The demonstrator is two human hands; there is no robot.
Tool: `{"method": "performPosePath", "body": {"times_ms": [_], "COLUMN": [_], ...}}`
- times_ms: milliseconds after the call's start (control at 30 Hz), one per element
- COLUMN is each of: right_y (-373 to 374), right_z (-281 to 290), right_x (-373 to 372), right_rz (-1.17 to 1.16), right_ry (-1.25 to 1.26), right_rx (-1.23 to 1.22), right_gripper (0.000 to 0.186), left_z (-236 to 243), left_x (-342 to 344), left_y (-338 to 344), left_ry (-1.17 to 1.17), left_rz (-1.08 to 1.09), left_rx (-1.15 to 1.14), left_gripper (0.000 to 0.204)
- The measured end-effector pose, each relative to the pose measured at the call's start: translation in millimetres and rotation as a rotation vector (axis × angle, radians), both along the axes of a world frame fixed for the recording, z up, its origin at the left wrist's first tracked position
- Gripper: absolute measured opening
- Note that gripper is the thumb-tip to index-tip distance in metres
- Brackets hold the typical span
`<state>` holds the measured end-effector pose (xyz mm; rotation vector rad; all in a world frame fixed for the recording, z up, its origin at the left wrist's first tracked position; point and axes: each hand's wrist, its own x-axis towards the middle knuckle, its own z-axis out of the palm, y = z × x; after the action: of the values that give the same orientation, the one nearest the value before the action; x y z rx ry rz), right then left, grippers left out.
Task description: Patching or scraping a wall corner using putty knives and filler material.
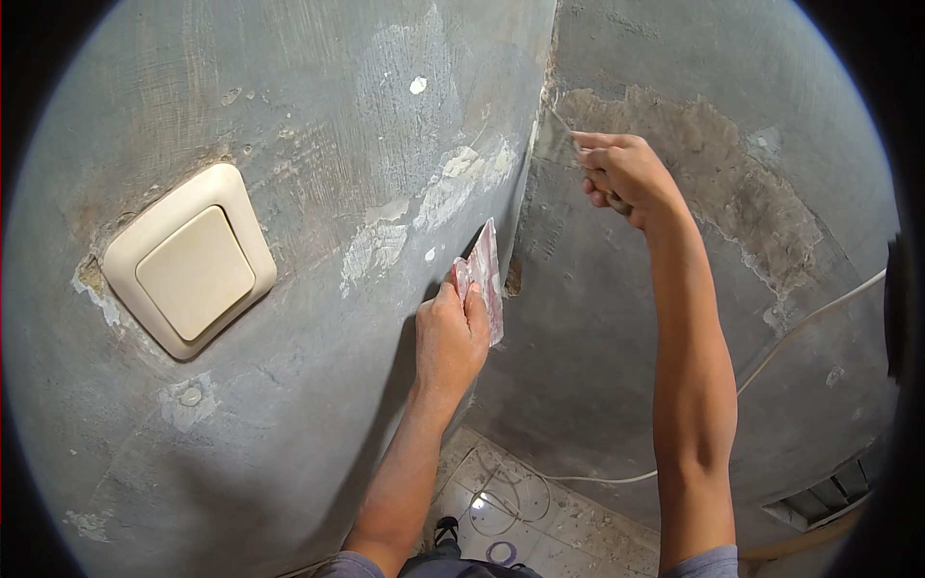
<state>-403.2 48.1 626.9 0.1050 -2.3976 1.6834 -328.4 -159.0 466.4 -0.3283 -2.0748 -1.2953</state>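
Observation:
My left hand point(449, 337) is closed round a flat putty spreader point(488, 279) with a red grip, its face smeared with whitish filler. It is held upright close to the left wall, below the corner. Farther up, my right hand point(626, 178) grips a putty knife point(556, 138); its thin blade reaches the wall corner point(541, 120), and the fingers cover most of the handle. The grey left wall point(318, 385) carries rough white filler patches point(453, 193). On the right wall a bare brownish patch point(718, 178) lies just beyond my right hand.
A cream light switch point(198, 265) juts from the left wall. One white cable point(819, 313) crosses the right wall and coils over the tiled floor point(549, 525). Below are a ring-shaped roll point(501, 552), my sandalled foot point(446, 529) and a slatted opening point(833, 493) at lower right.

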Motion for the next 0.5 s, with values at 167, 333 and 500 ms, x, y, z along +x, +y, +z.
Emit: {"method": "performPosePath", "body": {"times_ms": [167,333,500], "right_y": [-5.5,-7.9,-2.4], "right_z": [-2.1,-3.8,-2.5], "right_x": [-0.5,-15.5,-12.4], "right_rz": [-0.009,-0.041,0.03], "right_ry": [-0.007,-0.013,-0.02], "right_rx": [-0.046,-0.079,-0.063], "right_gripper": [0.043,0.042,0.043], "left_z": [0.4,2.1,1.4], "left_x": [-0.6,0.0,-0.8], "left_y": [1.5,5.3,2.6], "left_ry": [-0.011,0.002,-0.085], "left_rz": [0.0,0.012,-0.008], "left_rx": [0.005,-0.031,0.028], "left_gripper": [0.027,0.029,0.031]}}
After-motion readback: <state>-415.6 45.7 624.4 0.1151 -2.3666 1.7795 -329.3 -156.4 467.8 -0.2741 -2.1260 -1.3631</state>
